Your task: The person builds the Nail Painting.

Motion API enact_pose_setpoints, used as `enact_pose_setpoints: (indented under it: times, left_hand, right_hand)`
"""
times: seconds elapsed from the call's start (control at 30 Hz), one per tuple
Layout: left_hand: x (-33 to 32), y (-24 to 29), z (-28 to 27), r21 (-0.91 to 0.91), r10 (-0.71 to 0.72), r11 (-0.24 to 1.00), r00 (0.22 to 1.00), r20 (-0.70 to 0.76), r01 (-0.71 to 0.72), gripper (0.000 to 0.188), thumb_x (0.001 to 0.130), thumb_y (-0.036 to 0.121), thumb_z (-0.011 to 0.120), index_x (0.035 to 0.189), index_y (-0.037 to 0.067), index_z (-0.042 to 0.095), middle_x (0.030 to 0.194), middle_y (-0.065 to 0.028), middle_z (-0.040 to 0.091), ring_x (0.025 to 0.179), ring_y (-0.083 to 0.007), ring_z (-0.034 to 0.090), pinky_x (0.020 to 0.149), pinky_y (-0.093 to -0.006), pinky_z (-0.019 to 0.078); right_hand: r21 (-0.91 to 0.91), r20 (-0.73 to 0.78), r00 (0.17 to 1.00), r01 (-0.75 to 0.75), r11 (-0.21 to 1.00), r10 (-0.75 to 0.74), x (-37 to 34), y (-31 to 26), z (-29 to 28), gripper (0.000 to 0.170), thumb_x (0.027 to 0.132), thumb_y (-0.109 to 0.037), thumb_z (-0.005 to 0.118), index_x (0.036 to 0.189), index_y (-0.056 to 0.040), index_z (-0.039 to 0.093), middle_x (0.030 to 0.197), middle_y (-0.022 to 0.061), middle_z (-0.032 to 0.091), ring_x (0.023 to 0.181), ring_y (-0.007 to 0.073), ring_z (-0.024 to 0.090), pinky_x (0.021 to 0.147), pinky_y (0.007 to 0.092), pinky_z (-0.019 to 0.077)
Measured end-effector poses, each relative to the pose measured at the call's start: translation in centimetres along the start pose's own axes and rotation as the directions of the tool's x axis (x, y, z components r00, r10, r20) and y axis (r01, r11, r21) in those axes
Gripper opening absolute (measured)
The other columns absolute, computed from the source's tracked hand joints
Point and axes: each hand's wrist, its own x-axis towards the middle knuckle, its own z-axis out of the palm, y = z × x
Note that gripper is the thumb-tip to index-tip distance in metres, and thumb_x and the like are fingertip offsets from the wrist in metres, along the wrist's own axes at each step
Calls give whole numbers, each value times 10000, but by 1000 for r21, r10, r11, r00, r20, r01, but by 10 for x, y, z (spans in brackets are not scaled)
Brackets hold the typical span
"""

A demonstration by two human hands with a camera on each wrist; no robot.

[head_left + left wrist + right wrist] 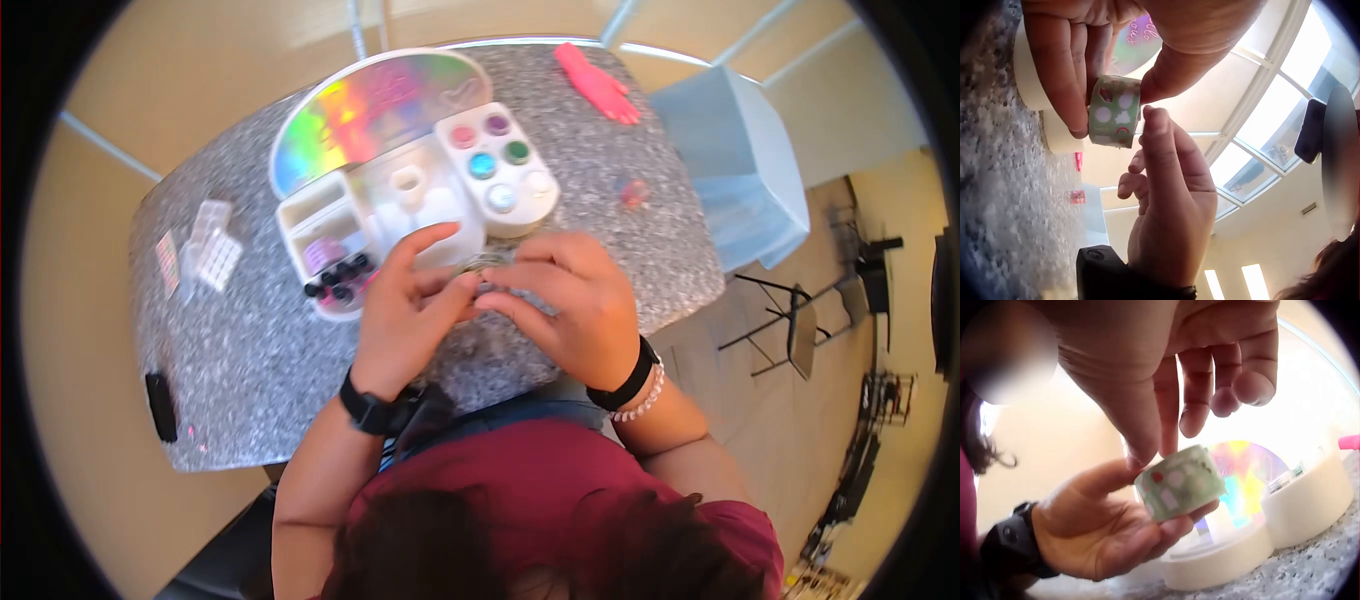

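A roll of green patterned washi tape [1115,111] is held up over the front of the table. My left hand [408,312] grips it between thumb and fingers. In the right wrist view the roll [1182,482] sits tilted against the left fingers, its printed outside facing the camera. My right hand [585,305] comes in from the other side, with thumb and forefinger pinched together at the roll's edge. Its other fingers [1194,403] hang free of the tape. Any loose tape end is hidden by the fingertips.
Behind the hands stands a white organizer [415,165] with a shiny rainbow back panel. Colored pots [482,165] sit on its right side, black-capped bottles [340,280] at its left front. A pink hand form [600,85] lies far right, clear plastic packs [212,245] at left.
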Motion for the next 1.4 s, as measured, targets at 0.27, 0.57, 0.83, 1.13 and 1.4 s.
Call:
enact_pose_setpoints:
  times: [0.27, 0.57, 0.83, 1.13, 1.4]
  left_hand:
    - [-3, 3, 0, -84, -79, 993, 997, -2, 78, 474, 1091, 127, 642, 1541, 34, 525, 1249, -143, 773, 1132, -194, 755, 942, -363, 648]
    - [2, -5, -4, -164, -99, 980, 993, 68, 109, 434, 1107, 176, 651, 1498, 19, 550, 1264, -141, 750, 1120, -206, 759, 969, -371, 656]
    - [2, -5, -5, -121, -69, 990, 997, 27, 72, 399, 1115, 154, 638, 1479, 12, 554, 1255, -153, 748, 1101, -198, 763, 937, -344, 664]
    - [1, -18, -2, 24, -70, 997, 995, 77, 68, 355, 1111, 141, 656, 1442, 31, 589, 1255, -105, 746, 1129, -147, 727, 912, -313, 646]
    - [-2, -13, 3, 479, 69, 867, 986, 152, -135, 347, 1091, 167, 695, 1401, 20, 647, 1277, -125, 780, 899, -130, 771, 779, -288, 621]
  right_hand:
    - [-511, -130, 977, -210, 834, 167, 2, 133, -68, 267, 917, -134, 826, 1169, -52, 787, 1153, 145, 761, 1034, 358, 716, 955, 425, 557]
    - [442, 84, 889, -439, 782, 451, 17, 30, -51, 239, 970, 51, 695, 1186, -48, 726, 1213, 58, 761, 1130, 171, 738, 870, 318, 628]
    - [553, 159, 954, -300, 777, 256, 8, -8, -14, 311, 897, 88, 773, 1185, -23, 741, 1201, 101, 724, 1145, 185, 741, 938, 325, 672]
    - [393, 169, 908, -418, 819, 382, 4, -9, -12, 189, 923, 13, 806, 1105, -27, 773, 1154, 80, 737, 1022, 175, 757, 831, 313, 688]
    - [390, 278, 895, -438, 810, 350, -6, 1, -15, 163, 947, -9, 790, 1107, -38, 779, 1149, 93, 735, 1014, 189, 755, 823, 321, 676]
